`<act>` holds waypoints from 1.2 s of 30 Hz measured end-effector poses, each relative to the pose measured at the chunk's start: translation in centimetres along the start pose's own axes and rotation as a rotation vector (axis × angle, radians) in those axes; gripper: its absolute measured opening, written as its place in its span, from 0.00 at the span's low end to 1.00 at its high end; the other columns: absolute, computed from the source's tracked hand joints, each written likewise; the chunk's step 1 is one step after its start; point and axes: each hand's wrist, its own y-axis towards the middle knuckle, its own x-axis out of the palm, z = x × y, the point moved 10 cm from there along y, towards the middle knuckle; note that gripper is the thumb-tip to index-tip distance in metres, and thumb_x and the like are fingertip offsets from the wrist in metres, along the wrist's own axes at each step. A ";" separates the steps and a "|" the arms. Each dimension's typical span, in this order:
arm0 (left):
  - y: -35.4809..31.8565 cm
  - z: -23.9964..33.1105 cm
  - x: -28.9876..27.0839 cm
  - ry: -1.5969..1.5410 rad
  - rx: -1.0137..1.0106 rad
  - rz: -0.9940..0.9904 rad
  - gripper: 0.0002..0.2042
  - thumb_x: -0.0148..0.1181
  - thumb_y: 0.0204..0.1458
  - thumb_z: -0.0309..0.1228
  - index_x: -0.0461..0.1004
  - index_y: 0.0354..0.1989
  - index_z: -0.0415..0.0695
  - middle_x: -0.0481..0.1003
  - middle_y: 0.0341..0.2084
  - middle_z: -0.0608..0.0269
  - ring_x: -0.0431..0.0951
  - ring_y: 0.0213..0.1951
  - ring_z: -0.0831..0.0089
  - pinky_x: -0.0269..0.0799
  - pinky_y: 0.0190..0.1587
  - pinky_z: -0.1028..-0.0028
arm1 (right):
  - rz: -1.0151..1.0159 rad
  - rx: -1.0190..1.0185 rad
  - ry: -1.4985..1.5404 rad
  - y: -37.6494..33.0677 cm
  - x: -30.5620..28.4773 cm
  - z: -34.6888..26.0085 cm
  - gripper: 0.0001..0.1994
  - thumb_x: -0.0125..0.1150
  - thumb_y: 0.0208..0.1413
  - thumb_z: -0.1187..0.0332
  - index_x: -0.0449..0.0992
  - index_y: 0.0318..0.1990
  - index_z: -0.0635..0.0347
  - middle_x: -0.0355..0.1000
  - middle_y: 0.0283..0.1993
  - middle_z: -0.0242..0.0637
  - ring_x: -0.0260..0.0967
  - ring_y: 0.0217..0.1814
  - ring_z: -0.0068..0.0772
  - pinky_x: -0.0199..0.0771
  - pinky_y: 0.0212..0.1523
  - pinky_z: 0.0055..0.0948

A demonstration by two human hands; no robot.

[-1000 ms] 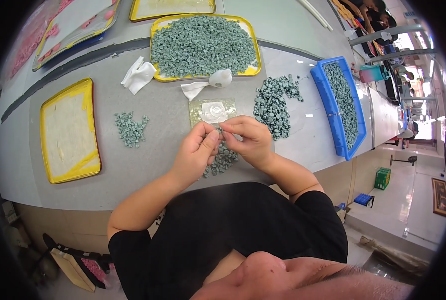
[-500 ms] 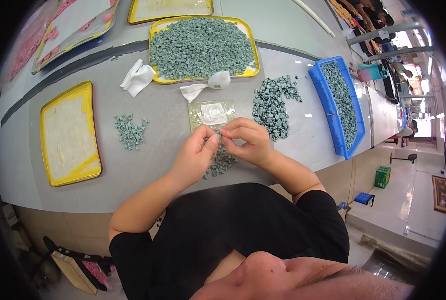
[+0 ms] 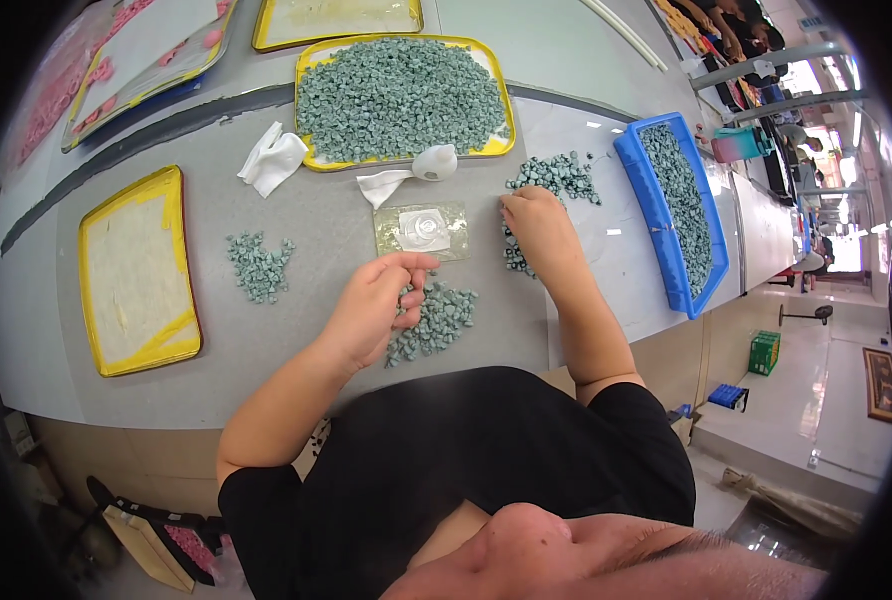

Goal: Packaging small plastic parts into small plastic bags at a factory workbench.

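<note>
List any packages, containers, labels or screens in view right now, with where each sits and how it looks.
Clear plastic packet: flat on the table just beyond the left hand, rectangular, see-through.
Yellow tray: far side of the table, heaped with small grey-green pieces.
Yellow tray, left: rectangular, pale lining.
Blue bin: beyond the right hand, long, holding grey-green pieces.
Green crate: on the floor, right.
No screens or readable labels show.

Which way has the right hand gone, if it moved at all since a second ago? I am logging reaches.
Yes. The right hand left the left hand below the clear plastic sheet and moved right, onto the green pieces beside the blue bin.
</note>
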 end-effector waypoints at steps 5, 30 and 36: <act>-0.2 2.3 0.1 -0.099 0.187 -0.008 0.07 0.45 0.55 0.24 0.68 0.40 0.37 0.64 0.27 0.68 0.59 0.24 0.83 0.54 0.22 0.84 | -0.006 -0.038 -0.216 0.2 0.6 -1.8 0.07 0.54 0.46 0.76 0.73 0.34 0.65 0.70 0.37 0.43 0.67 0.42 0.44 0.68 0.43 0.35; -1.0 1.3 1.0 0.066 0.206 0.017 0.12 0.52 0.56 0.28 0.69 0.46 0.34 0.71 0.28 0.64 0.57 0.18 0.87 0.53 0.18 0.85 | 0.166 -0.330 0.547 -3.2 -5.6 -9.4 0.10 0.62 0.45 0.78 0.73 0.38 0.61 0.70 0.33 0.39 0.71 0.34 0.38 0.72 0.34 0.29; -1.2 1.2 0.8 0.189 0.215 0.060 0.11 0.53 0.56 0.28 0.71 0.42 0.33 0.71 0.25 0.65 0.58 0.19 0.86 0.53 0.18 0.84 | 0.200 -0.534 0.372 -4.7 -6.2 -12.4 0.12 0.63 0.42 0.77 0.74 0.38 0.62 0.71 0.33 0.38 0.70 0.35 0.39 0.72 0.33 0.30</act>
